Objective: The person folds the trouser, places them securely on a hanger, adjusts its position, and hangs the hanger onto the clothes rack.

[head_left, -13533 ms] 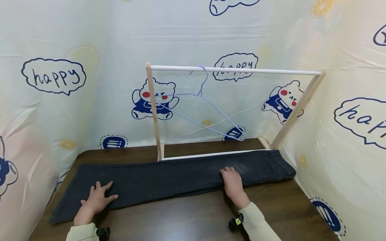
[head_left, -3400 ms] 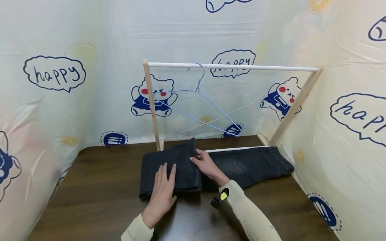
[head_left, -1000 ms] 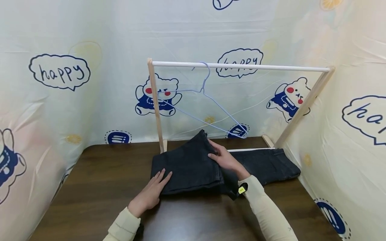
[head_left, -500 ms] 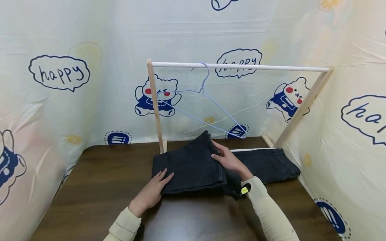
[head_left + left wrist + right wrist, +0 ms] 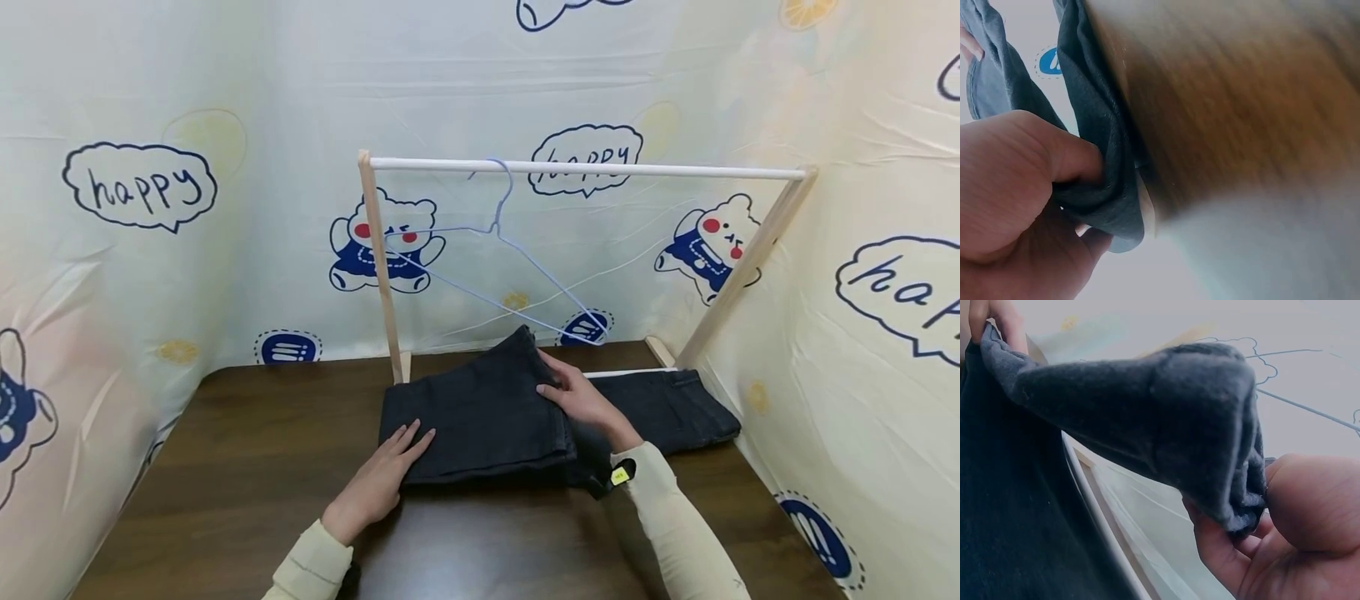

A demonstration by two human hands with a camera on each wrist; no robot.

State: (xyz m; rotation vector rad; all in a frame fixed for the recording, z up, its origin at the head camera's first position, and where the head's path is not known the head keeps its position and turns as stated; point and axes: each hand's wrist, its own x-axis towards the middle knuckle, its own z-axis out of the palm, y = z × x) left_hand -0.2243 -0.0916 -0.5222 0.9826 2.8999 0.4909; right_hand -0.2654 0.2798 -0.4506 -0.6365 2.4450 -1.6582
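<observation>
Dark jeans (image 5: 480, 425) lie folded, with the leg end turned over to the right on top of the rest. My left hand (image 5: 371, 483) grips the fold at the left end; in the left wrist view its thumb (image 5: 1075, 159) and fingers close around the bunched cloth. With my right hand (image 5: 585, 404) I pinch the hem end of the upper layer, which stands raised and tilted at its far corner. In the right wrist view the rolled hem (image 5: 1204, 425) sits between thumb and fingers. The waist end (image 5: 682, 412) lies flat at the right, its back pocket side up.
Behind the jeans stands a wooden rack with a white top rail (image 5: 660, 172) and a lower rail partly hidden by the cloth. A light purple wire hanger (image 5: 498, 225) hangs from it. The brown table (image 5: 247, 475) is surrounded by a printed curtain (image 5: 285, 67).
The jeans, earlier laid out full length, have had their left end folded over to the right. Since then both hands have moved the folded part slightly further right, its far corner now raised.
</observation>
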